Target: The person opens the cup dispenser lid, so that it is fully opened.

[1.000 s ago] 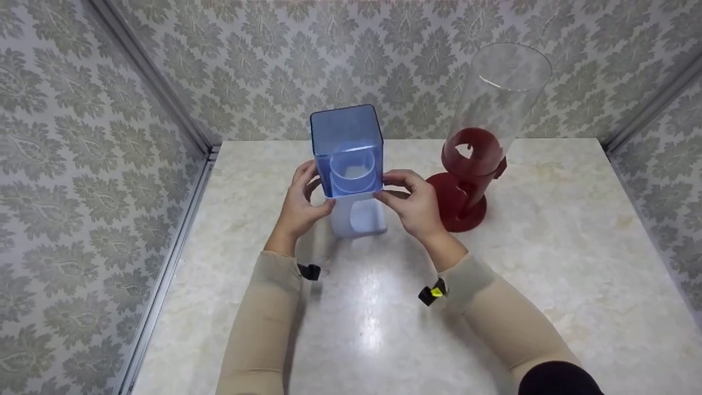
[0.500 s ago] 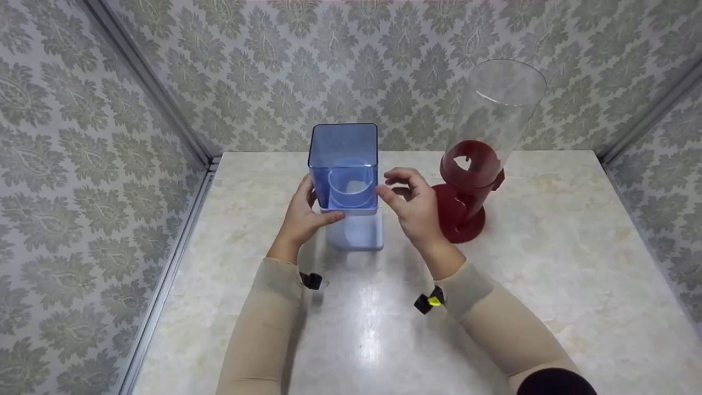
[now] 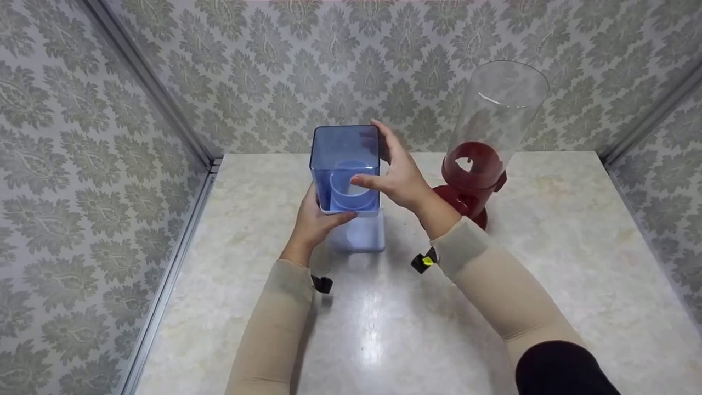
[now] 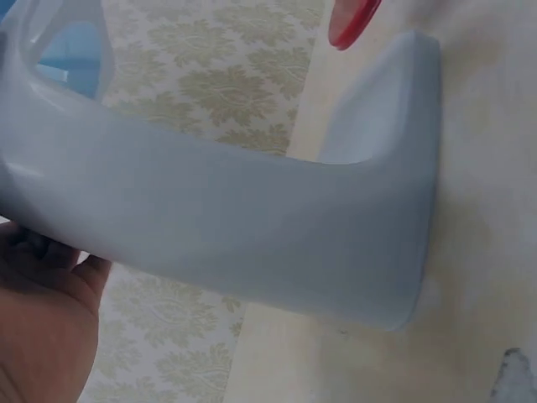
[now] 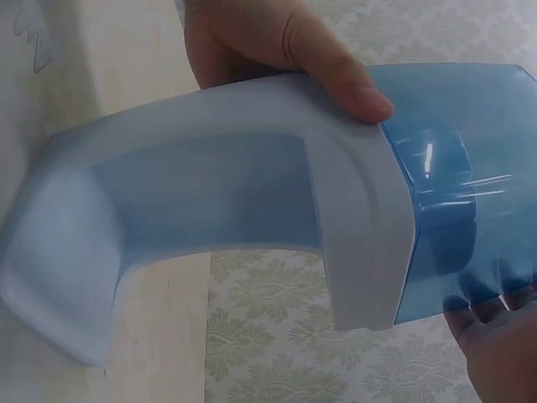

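Observation:
A dispenser stands upright on the table: a white stand (image 4: 218, 201) topped by a see-through blue square container (image 3: 345, 145) with a round ring inside. My left hand (image 3: 315, 222) holds the stand's upper collar at its left side, its thumb along the front edge just below the container. In the right wrist view that thumb lies by the seam between white collar (image 5: 357, 227) and blue container. My right hand (image 3: 403, 175) holds the container at its right side, thumb across the front and fingers toward the back. Parts of both hands' fingers are hidden behind the dispenser in the head view.
Close on the right stands a second dispenser with a red base (image 3: 474, 170) and a tall clear cylinder (image 3: 502, 104), open at the top. A patterned wall (image 3: 263, 71) rises behind the marbled table (image 3: 230, 263); more walls flank it.
My right hand has left the collar's lower right corner and moved up onto the container. The left hand has shifted slightly right with its thumb further across. The dispenser appears straighter than one second ago.

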A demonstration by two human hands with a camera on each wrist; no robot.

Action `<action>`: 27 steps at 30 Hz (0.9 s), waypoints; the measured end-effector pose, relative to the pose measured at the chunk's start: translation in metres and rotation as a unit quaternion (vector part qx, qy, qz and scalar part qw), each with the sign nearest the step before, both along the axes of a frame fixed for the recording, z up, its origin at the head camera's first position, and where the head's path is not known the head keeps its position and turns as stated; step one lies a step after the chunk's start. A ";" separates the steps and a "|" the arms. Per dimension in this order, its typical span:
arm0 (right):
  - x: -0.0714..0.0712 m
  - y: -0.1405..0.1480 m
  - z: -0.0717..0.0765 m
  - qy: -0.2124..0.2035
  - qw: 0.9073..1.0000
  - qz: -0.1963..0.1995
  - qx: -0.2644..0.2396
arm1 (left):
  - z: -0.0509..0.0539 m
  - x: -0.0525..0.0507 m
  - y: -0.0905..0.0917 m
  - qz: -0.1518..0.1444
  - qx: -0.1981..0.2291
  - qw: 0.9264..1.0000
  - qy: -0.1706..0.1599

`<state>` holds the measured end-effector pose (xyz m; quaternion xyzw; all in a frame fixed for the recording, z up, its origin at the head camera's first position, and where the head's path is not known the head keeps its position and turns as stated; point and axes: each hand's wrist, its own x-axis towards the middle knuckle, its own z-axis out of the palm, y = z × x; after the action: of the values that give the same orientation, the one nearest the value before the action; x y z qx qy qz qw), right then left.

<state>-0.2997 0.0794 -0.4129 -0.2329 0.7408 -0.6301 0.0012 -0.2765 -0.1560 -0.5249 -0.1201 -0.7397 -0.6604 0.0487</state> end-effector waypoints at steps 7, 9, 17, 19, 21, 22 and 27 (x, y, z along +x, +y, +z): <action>-0.003 -0.003 0.001 0.011 0.999 -0.038 0.009 | -0.007 -0.005 0.003 0.009 0.008 1.000 0.008; -0.004 -0.004 0.001 0.015 0.999 -0.040 0.006 | -0.008 -0.006 0.002 0.009 0.007 1.000 0.010; 0.000 -0.006 -0.001 0.050 0.998 -0.039 -0.010 | -0.011 -0.004 -0.002 0.011 -0.009 1.000 -0.006; 0.001 -0.006 0.002 0.058 0.997 -0.037 -0.018 | -0.010 -0.005 -0.002 0.008 -0.010 1.000 -0.007; 0.000 -0.005 0.006 0.062 0.997 -0.035 -0.026 | -0.009 -0.006 -0.002 0.008 -0.011 1.000 -0.004; -0.001 -0.004 0.009 0.062 0.997 -0.035 -0.029 | -0.009 -0.006 -0.002 0.008 -0.011 1.000 -0.002; -0.005 0.000 0.024 0.063 0.997 -0.028 -0.045 | -0.009 -0.007 -0.001 0.012 -0.009 1.000 0.000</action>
<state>-0.3045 0.0793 -0.3886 -0.2514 0.7167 -0.6463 -0.0737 -0.2830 -0.1573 -0.5341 -0.1113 -0.7469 -0.6532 0.0556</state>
